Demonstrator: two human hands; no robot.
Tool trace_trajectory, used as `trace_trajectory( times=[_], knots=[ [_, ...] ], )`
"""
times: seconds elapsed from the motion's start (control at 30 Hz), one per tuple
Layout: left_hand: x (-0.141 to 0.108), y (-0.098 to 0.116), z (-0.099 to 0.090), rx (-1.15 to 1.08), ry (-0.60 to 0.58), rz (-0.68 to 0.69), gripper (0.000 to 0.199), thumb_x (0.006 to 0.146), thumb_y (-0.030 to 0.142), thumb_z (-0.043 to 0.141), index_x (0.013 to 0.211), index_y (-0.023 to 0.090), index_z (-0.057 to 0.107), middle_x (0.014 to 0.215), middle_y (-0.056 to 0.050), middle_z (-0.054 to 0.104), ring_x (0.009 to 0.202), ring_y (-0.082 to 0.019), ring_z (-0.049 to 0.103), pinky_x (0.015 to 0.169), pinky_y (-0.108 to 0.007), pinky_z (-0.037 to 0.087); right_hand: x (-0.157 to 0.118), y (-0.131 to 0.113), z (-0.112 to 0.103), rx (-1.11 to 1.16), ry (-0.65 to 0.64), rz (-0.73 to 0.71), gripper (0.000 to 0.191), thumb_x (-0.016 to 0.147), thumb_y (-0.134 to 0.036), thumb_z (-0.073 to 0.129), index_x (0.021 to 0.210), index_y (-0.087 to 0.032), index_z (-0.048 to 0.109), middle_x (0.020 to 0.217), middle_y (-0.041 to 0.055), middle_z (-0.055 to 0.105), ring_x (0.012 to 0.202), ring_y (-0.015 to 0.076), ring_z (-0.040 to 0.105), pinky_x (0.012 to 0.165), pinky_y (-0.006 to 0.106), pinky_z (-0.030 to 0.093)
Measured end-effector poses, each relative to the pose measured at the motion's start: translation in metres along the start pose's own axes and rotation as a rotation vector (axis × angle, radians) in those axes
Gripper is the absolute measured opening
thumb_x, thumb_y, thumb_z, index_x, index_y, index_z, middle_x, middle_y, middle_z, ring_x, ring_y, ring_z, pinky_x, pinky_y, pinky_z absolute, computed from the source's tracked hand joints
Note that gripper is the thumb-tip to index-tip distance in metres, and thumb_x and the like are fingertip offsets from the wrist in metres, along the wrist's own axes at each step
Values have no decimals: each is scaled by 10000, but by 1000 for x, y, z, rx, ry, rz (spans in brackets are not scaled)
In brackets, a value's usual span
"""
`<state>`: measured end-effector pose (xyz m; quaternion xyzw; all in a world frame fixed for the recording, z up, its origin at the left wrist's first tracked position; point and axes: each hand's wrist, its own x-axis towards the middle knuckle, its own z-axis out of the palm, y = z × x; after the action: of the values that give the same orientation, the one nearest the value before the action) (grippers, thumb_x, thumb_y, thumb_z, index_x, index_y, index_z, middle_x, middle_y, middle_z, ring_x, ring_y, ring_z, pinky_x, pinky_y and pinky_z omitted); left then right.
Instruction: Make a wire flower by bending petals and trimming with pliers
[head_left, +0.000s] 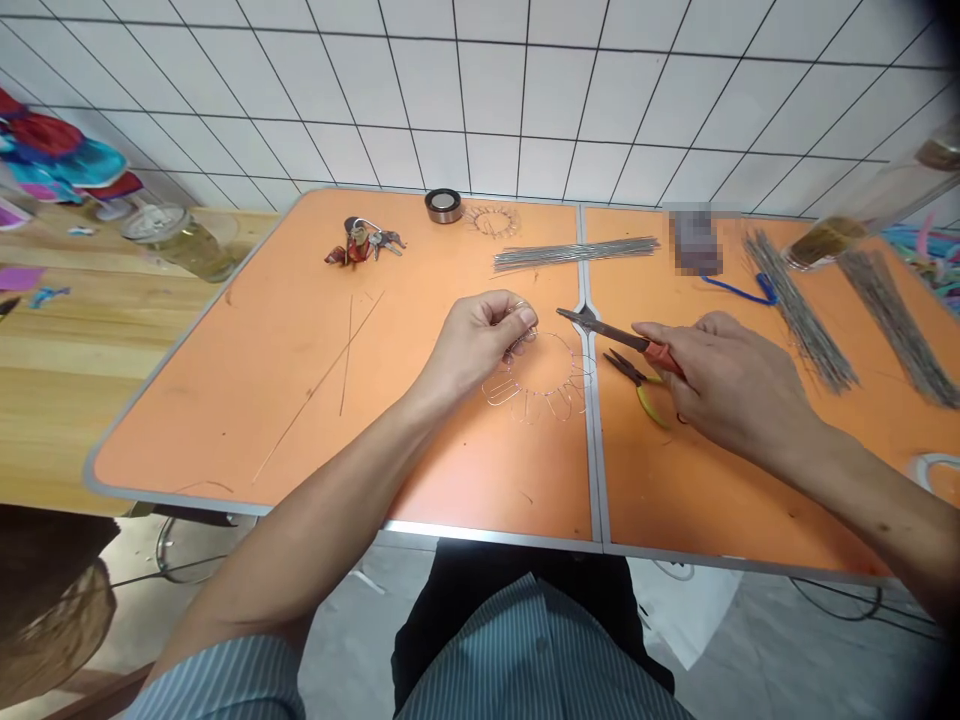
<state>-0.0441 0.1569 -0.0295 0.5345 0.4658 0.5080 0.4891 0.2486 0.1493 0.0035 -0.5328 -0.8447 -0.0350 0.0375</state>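
Observation:
Thumb and fingers of my left hand [487, 335] pinch the upper left part of a thin wire ring [561, 392] with looped petals around it. My right hand [731, 375] is wrapped round the red handles of long-nosed pliers [607, 328]. The pliers' tip points left, a short way from my left fingers and apart from the ring. Below these pliers, a second pair with yellow handles [649, 402] lies on the orange table [480, 480], partly beside my right fingers.
Wire bundles [576, 253] lie at the back and right [802, 310]. A roll of tape [444, 206], another wire ring [492, 221], keys [386, 240] and loose wires [346, 350] are on the table. Jars stand left [180, 243] and right [825, 240].

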Motion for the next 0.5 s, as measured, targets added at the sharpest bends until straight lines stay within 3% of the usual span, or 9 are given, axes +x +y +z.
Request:
trace_trajectory(
  times=[0.1, 0.2, 0.37, 0.5],
  knots=[
    [0, -1, 0, 20, 0, -6, 226, 920, 296, 761, 740, 174, 697, 722, -27, 684, 605, -106, 572, 540, -223, 457, 1, 1, -2, 3, -105, 105, 455, 1125, -381, 371, 1326, -265, 762, 1058, 129, 834, 889, 348, 718, 600, 376, 292],
    [1, -1, -1, 37, 4, -14, 210, 926, 280, 741, 752, 173, 693, 729, -30, 690, 612, -110, 578, 534, -222, 450, 1, 2, -3, 18, -177, 130, 433, 1131, -407, 369, 1237, -275, 768, 941, 92, 823, 751, 314, 695, 597, 374, 301],
    [2, 0, -1, 83, 14, -6, 220, 932, 283, 723, 744, 174, 687, 734, -31, 693, 616, -113, 579, 541, -229, 441, -1, -5, -5, -97, -43, -8, 481, 1165, -384, 324, 1394, -255, 728, 1225, 127, 828, 1013, 346, 739, 592, 380, 262],
    [2, 1, -1, 96, 24, -6, 221, 931, 285, 719, 743, 173, 690, 744, -33, 703, 616, -113, 580, 546, -234, 439, 0, -12, -8, -275, 33, -92, 453, 1150, -286, 360, 1461, -200, 678, 1243, 169, 794, 1080, 351, 709, 566, 386, 210]
  ],
)
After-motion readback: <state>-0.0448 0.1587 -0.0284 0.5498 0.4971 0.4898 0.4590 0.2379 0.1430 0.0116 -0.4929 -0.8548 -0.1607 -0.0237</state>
